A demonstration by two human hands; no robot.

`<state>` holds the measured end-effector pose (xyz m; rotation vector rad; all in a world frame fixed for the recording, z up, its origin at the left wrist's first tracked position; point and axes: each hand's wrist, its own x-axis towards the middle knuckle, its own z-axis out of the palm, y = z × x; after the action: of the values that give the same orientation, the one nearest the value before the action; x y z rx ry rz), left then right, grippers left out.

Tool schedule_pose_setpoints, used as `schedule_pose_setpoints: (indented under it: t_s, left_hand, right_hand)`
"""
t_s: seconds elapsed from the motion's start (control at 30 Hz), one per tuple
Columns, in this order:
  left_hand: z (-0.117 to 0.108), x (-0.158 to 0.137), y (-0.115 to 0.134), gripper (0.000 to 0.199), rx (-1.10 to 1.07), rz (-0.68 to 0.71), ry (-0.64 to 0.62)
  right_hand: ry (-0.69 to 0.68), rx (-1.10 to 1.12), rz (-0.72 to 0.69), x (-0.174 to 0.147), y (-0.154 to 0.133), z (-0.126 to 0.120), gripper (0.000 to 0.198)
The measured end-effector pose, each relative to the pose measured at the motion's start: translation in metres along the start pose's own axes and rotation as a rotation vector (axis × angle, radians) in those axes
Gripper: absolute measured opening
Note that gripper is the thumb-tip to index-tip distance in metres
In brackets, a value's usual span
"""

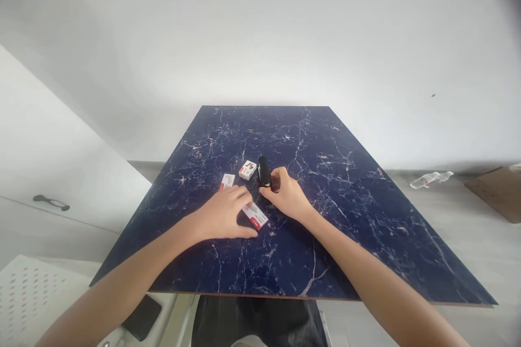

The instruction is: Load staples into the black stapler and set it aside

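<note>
My right hand (288, 191) pinches the near end of a black stapler (264, 171), which points away from me on the table. Thumb and fingers of my left hand (228, 214) are around a flat white-and-red box (256, 216), with its upper left part under the fingers. Just beyond the left knuckles lies another white-and-red box (227, 180), partly covered by the hand. A small white box (247, 170) with a dark printed picture sits left of the stapler, close to it.
The dark blue marbled table (277, 265) stands against a white wall. On the floor at right are a clear plastic bottle (430, 179) and a brown cardboard piece (499, 191). A black phone-like slab (143, 317) lies below the table's front left edge, near a perforated white surface (32, 298).
</note>
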<state>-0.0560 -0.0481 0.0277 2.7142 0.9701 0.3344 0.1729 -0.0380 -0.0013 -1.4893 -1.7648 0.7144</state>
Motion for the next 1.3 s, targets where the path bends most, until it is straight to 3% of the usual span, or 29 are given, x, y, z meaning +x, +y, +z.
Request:
schedule_pose_setpoints:
  t_s: [0.1, 0.3, 0.63, 0.8, 0.9, 1.07, 1.13, 1.2, 1.27, 1.3]
  left_hand:
    - [0.01, 0.003, 0.001, 0.042, 0.009, 0.031, 0.022]
    - [0.017, 0.01, -0.025, 0.036, 0.089, -0.007, 0.163]
    - [0.024, 0.026, -0.017, 0.038, -0.102, 0.029, 0.139]
    - [0.011, 0.019, -0.027, 0.044, -0.045, 0.056, 0.156]
    - [-0.006, 0.006, -0.05, 0.039, 0.003, -0.031, 0.154]
    - [-0.023, -0.009, -0.088, 0.045, -0.095, -0.156, -0.042]
    - [-0.021, -0.007, -0.086, 0.048, -0.108, -0.196, 0.034]
    - [-0.013, -0.001, -0.073, 0.052, -0.117, -0.227, 0.226]
    - [-0.002, 0.008, -0.054, 0.047, -0.14, -0.209, 0.396]
    - [0.005, 0.012, -0.045, 0.041, -0.151, -0.166, 0.405]
  right_hand:
    - [-0.028, 0.005, 0.021, 0.001, 0.0, -0.003, 0.032]
    - [-0.08, -0.095, 0.035, -0.001, -0.01, -0.016, 0.036]
    - [-0.146, -0.113, 0.006, -0.003, -0.009, -0.018, 0.037]
    - [-0.15, -0.122, 0.007, -0.003, -0.008, -0.019, 0.039]
    - [-0.158, -0.112, 0.007, -0.003, -0.009, -0.019, 0.039]
    - [-0.174, -0.099, 0.031, -0.003, -0.011, -0.02, 0.038]
    - [-0.179, -0.096, 0.029, -0.003, -0.011, -0.02, 0.038]
    - [-0.176, -0.102, 0.017, -0.003, -0.01, -0.019, 0.039]
    - [-0.166, -0.109, -0.009, -0.002, -0.008, -0.019, 0.039]
    - [-0.162, -0.108, -0.027, -0.002, -0.007, -0.018, 0.039]
